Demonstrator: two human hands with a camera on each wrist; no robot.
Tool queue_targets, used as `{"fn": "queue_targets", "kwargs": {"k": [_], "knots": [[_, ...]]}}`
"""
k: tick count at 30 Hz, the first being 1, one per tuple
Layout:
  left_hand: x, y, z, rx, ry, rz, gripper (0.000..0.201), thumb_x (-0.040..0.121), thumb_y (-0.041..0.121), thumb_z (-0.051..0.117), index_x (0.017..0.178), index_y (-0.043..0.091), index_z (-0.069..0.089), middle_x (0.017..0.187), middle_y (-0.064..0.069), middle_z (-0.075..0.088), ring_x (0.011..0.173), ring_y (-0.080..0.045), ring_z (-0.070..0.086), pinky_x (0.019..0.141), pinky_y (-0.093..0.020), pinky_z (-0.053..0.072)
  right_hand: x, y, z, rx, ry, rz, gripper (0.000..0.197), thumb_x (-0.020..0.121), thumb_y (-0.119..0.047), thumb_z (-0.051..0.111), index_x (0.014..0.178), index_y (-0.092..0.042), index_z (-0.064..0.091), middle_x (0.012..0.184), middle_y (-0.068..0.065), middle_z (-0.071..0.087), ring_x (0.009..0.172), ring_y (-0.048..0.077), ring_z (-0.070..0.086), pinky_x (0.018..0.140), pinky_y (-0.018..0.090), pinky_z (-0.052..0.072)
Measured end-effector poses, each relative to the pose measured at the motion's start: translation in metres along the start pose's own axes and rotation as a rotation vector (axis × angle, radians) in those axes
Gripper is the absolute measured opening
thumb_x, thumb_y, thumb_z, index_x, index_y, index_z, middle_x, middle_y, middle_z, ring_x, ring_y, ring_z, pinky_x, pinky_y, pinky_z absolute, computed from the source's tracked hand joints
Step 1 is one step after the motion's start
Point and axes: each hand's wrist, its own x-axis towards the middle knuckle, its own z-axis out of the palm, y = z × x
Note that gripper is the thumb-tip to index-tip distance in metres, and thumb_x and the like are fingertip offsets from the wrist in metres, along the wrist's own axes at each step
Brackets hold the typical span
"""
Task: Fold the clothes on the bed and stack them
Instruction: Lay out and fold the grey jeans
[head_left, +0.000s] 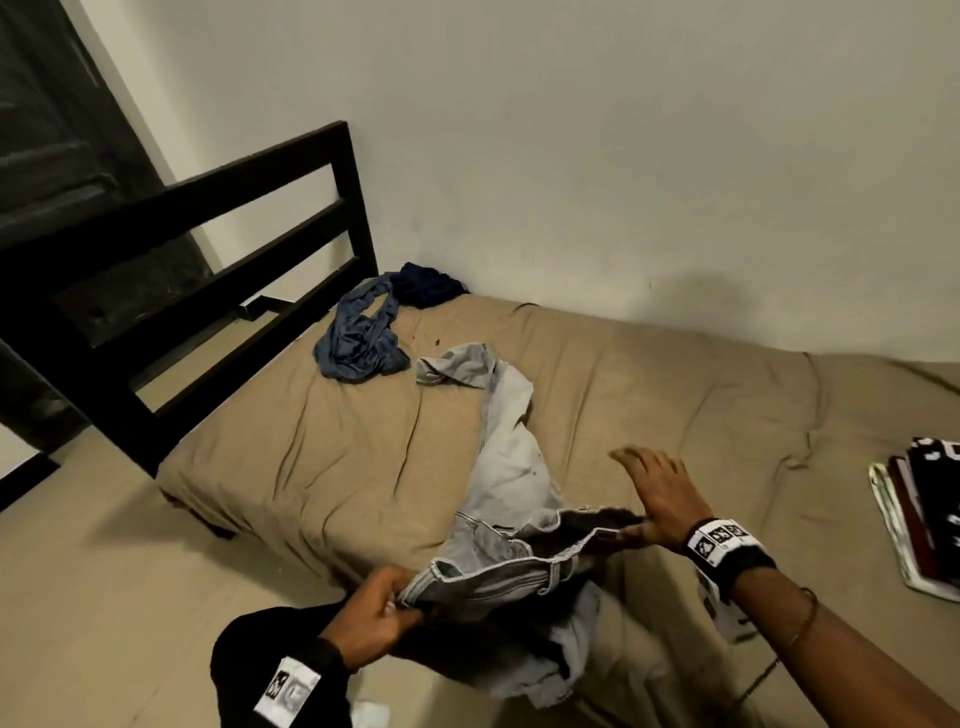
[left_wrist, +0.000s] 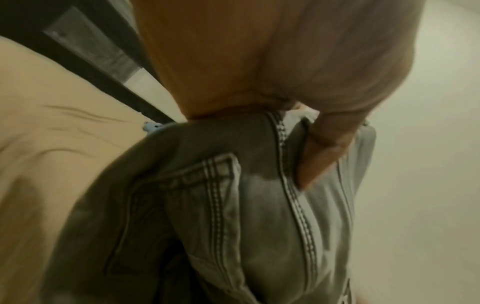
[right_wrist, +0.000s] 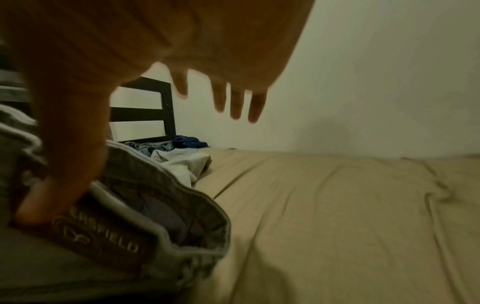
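Light grey jeans lie across the tan bed, waistband at the near edge and legs running toward the headboard. My left hand grips the waistband's left end, and the left wrist view shows a finger curled over the denim. My right hand is at the waistband's right end with its fingers spread straight above the sheet. Its thumb presses on the brown label patch. A blue-grey garment and a navy one lie crumpled by the headboard.
A stack of folded clothes sits on the bed at the far right. The black slatted headboard stands at the left and a pale wall runs behind the bed. Tan floor lies at the lower left.
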Motion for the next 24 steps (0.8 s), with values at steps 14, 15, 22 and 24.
{"fn": "queue_targets", "kwargs": {"k": [14,15,22,24], "knots": [[0.042,0.044,-0.056,0.095,0.379,-0.001,0.027,0.060,0.025,0.062,0.079,0.020,0.080,0.079,-0.007,0.078,0.071,-0.014,0.067,0.069,-0.047,0.061,-0.004,-0.015,-0.011,0.546,-0.056,0.192,0.022,0.056,-0.024,0.061,0.055,-0.046,0.060,0.049,-0.011,0.057,0.054,0.014,0.060,0.054,0.026,0.038],[0.047,0.068,-0.065,0.079,0.411,0.007,0.021,0.061,0.022,0.062,0.075,0.021,0.079,0.074,-0.004,0.077,0.068,-0.013,0.066,0.065,-0.041,0.059,0.003,-0.012,-0.045,0.567,-0.005,0.159,0.021,0.054,-0.024,0.061,0.056,-0.044,0.061,0.048,-0.014,0.056,0.052,0.008,0.056,0.052,0.025,0.038],[0.087,0.294,-0.136,-0.044,0.473,0.308,0.016,0.061,0.000,0.055,0.062,0.006,0.070,0.058,-0.002,0.066,0.054,-0.014,0.061,0.055,-0.023,0.050,0.034,0.015,-0.316,0.786,0.507,-0.041,0.017,0.062,0.000,0.075,0.079,-0.004,0.073,0.071,-0.001,0.065,0.067,0.010,0.058,0.059,0.024,0.045],[0.086,0.359,-0.165,0.012,0.447,0.388,0.019,0.075,-0.001,0.063,0.061,0.007,0.074,0.061,-0.002,0.070,0.055,-0.012,0.066,0.055,-0.021,0.054,0.030,0.018,-0.386,0.817,0.644,-0.072,0.024,0.065,0.006,0.086,0.084,-0.001,0.073,0.072,-0.002,0.067,0.067,0.010,0.059,0.059,0.022,0.048]]}}
